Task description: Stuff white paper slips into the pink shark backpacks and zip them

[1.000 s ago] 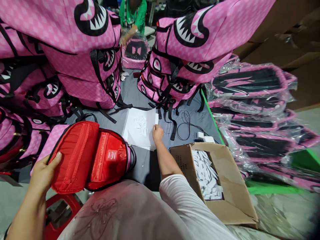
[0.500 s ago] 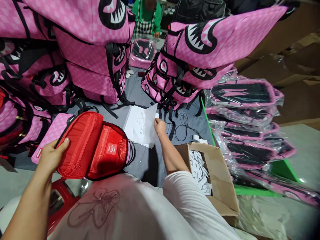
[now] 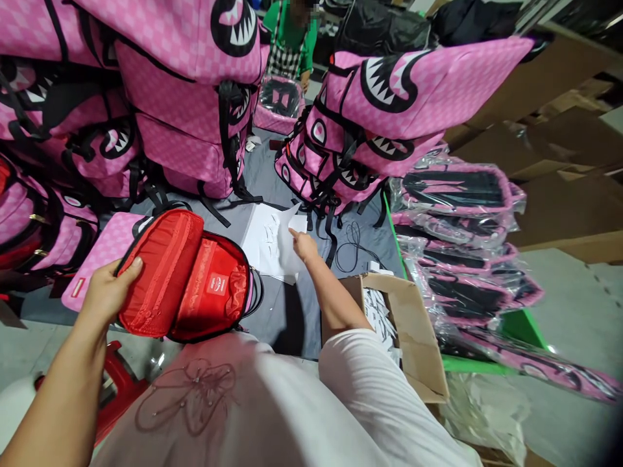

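Observation:
An open pink backpack with a red lining (image 3: 187, 285) lies on the grey table in front of me. My left hand (image 3: 107, 293) grips the edge of its opened red flap, thumb on top. My right hand (image 3: 304, 245) pinches the corner of a white sheet of paper (image 3: 270, 241) from a small stack beside the backpack and has its right edge lifted off the table.
Tall piles of pink shark-mouth backpacks (image 3: 185, 97) crowd the back and left. Bagged backpacks (image 3: 462, 220) are stacked at right. A cardboard box of white tags (image 3: 403, 324) stands by my right arm. A black cable (image 3: 348, 243) lies on the table. A person in green (image 3: 292, 39) works at the far end.
My right hand has pinched the top sheet's corner and raised it off the stack. My left hand has stayed on the red flap. The view has tilted up a little.

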The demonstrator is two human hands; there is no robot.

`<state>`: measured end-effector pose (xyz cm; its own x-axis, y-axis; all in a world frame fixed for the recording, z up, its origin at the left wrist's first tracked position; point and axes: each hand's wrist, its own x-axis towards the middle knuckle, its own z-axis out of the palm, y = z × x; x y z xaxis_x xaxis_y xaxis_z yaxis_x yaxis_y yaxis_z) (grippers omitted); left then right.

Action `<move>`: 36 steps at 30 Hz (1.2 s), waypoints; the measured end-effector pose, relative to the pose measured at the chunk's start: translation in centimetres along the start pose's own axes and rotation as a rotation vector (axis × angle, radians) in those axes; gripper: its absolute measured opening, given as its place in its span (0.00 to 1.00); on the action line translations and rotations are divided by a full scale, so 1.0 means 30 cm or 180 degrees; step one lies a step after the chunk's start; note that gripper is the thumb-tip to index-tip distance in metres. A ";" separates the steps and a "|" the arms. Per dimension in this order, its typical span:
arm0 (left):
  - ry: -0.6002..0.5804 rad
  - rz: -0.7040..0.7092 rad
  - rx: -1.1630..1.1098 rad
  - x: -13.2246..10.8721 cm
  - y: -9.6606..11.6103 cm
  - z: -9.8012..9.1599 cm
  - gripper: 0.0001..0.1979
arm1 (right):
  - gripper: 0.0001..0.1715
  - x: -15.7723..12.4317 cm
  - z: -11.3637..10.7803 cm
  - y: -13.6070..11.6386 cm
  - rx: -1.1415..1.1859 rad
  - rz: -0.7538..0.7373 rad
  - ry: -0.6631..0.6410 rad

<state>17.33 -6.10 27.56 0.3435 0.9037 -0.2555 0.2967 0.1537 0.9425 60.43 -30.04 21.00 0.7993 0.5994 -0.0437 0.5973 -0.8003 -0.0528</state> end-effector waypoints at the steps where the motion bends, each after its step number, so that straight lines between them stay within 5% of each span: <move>1: -0.0013 -0.0004 -0.0022 0.004 -0.004 -0.002 0.28 | 0.35 -0.002 0.003 -0.008 -0.0016 -0.0010 -0.0071; 5: -0.0057 -0.0065 -0.0110 0.008 -0.006 -0.004 0.28 | 0.33 0.001 -0.013 -0.035 0.0164 0.0180 0.0036; 10: 0.0013 -0.0010 -0.0375 -0.002 0.009 0.012 0.22 | 0.28 -0.018 -0.110 -0.042 0.0802 0.0603 0.0988; 14: -0.0067 0.0093 -0.0653 0.011 -0.009 0.031 0.21 | 0.29 -0.090 -0.189 -0.104 0.0822 0.0265 0.1211; 18: -0.0107 0.0214 -0.0681 0.051 -0.056 0.048 0.25 | 0.32 -0.233 -0.182 -0.310 0.1025 -0.0461 0.0777; 22: -0.0284 0.0372 -0.0669 0.085 -0.098 0.041 0.26 | 0.32 -0.406 -0.078 -0.591 0.0822 -0.0964 -0.0171; 26: -0.0440 0.0419 -0.0799 0.100 -0.117 0.011 0.26 | 0.25 -0.515 0.042 -0.793 0.0530 -0.1057 -0.0680; 30: -0.0587 0.0411 -0.0933 0.115 -0.113 -0.016 0.24 | 0.19 -0.543 0.142 -0.872 0.0431 -0.1131 -0.1078; 36: -0.0812 0.0363 -0.0944 0.157 -0.105 -0.044 0.22 | 0.23 -0.556 0.246 -0.835 0.0348 -0.1276 -0.1361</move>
<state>16.84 -1.81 23.69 0.5804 0.7993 -0.1557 -0.0132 0.2004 0.9796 31.65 -19.87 15.70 0.4015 0.8259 -0.3959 0.8185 -0.5175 -0.2496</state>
